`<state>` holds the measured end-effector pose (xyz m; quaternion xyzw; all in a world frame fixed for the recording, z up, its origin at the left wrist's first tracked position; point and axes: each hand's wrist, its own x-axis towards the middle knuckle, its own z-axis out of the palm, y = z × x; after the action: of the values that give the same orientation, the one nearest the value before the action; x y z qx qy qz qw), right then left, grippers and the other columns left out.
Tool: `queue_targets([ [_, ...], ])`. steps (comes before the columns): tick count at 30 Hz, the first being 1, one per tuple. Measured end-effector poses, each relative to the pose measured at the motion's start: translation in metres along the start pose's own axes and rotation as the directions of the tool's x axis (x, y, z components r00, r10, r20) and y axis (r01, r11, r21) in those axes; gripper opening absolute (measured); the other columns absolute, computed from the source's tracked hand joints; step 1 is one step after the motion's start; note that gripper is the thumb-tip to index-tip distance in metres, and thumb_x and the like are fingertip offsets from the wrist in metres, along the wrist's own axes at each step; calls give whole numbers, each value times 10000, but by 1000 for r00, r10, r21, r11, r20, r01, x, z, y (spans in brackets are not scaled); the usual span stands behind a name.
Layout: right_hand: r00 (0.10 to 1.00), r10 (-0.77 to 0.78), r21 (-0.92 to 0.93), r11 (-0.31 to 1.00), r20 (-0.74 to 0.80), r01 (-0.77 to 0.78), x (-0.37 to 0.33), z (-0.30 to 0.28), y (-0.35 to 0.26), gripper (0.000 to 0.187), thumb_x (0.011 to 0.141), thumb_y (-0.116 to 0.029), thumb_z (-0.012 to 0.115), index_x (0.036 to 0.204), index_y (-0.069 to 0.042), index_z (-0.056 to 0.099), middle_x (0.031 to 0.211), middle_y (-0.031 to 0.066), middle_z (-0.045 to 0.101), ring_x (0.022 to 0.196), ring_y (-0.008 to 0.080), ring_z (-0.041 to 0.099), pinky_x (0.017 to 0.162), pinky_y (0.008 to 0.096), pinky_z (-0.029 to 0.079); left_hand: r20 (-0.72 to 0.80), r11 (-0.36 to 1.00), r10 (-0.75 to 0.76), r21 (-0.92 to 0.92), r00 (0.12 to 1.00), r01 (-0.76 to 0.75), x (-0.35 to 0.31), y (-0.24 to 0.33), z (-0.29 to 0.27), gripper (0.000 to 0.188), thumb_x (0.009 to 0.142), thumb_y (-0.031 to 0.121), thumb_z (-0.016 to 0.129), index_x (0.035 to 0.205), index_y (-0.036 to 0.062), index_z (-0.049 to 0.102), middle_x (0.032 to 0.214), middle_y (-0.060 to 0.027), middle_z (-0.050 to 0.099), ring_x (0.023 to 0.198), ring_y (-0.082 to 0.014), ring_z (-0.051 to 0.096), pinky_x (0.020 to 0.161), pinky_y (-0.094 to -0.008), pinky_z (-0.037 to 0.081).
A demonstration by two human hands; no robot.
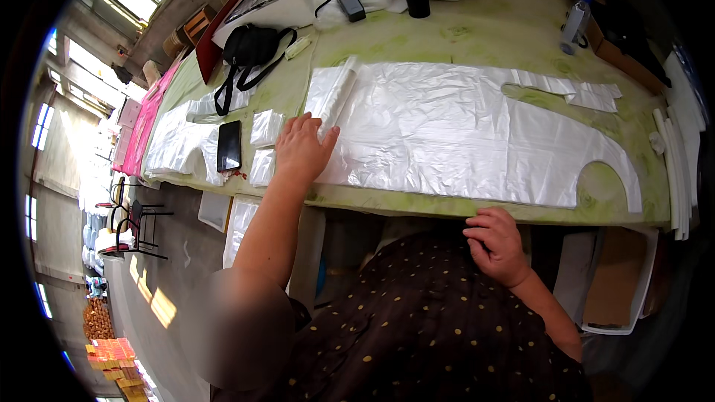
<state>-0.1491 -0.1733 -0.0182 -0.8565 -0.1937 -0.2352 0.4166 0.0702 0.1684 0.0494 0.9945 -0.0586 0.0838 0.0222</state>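
"Where does the white, thin plastic sheet with strap-like right-hand ends (447, 134) lie?"

"Flat on the pale-green patterned tabletop (477, 30), rightward of the person's left hand (304, 150), which touches its folded left end, fingers slightly spread."

"And the right hand (497, 246)?"

"Nearer the body, beside the tabletop's edge, loosely curled, thumb apart from fingers, clear of the sheet."

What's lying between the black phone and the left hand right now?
The head view shows two small folded white plastic pieces, one nearer the person than the other, between the phone and the left hand.
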Motion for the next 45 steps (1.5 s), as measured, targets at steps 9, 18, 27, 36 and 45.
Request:
queue_targets([
  [9, 1000, 0, -19, 1000, 12, 0, -1, -2, -1, 181, 749, -28, 766, 921, -76, 736, 1046, 86, 713, 1081, 338, 648, 966, 459, 507, 229, 986, -164, 24, 959, 163, 16, 21, -3, 999, 861, 607, 693, 1615, 99, 278, 1610, -193, 350, 1501, -395, 305, 1225, -467, 269],
  [18, 999, 36, 74, 997, -24, -34, -4, -3, -2, 224, 782, -18, 744, 1001, -56, 722, 1104, 109, 705, 1111, 347, 641, 989, 441, 507, 434, 752, -194, -511, 880, 417, 44, -17, -22, 752, 927, 486, 653, 1481, 11, 472, 1190, -181, 680, 1074, -316, 668, 944, -418, 535],
  [27, 768, 389, 683, 361, 509, -635, 61, 11, -47, 912, 914, -122, 745, 1626, -128, 175, 1505, 108, 435, 1248, 228, 569, 1002, 369, 499, 335, -583, 437, -600, 835, 547, -29, 144, 4, 551, 974, 438, 488, 1449, 161, 454, 927, -57, 557, 823, -202, 573, 752, -383, 531],
  [36, 910, 390, 167, 896, 143, -410, 37, 19, -32, 1007, 845, -111, 749, 1637, -133, 126, 1316, 228, 561, 1130, 390, 608, 985, 441, 497, 287, -290, 74, -910, 955, 296, -60, 208, 16, 739, 1022, 146, 515, 1646, 86, 123, 1481, -183, 402, 1175, -288, 577, 965, -425, 518],
  [45, 796, 572, -10, 813, 200, -582, 13, -29, -26, 753, 840, -205, 731, 1534, -138, 446, 1295, 231, 585, 1188, 393, 587, 1019, 440, 472, -198, 427, 521, -782, 830, -454, -58, 184, 63, 497, 1036, 254, 579, 1490, 62, 511, 1658, -290, 181, 1545, -432, 192, 1229, -462, 227],
])
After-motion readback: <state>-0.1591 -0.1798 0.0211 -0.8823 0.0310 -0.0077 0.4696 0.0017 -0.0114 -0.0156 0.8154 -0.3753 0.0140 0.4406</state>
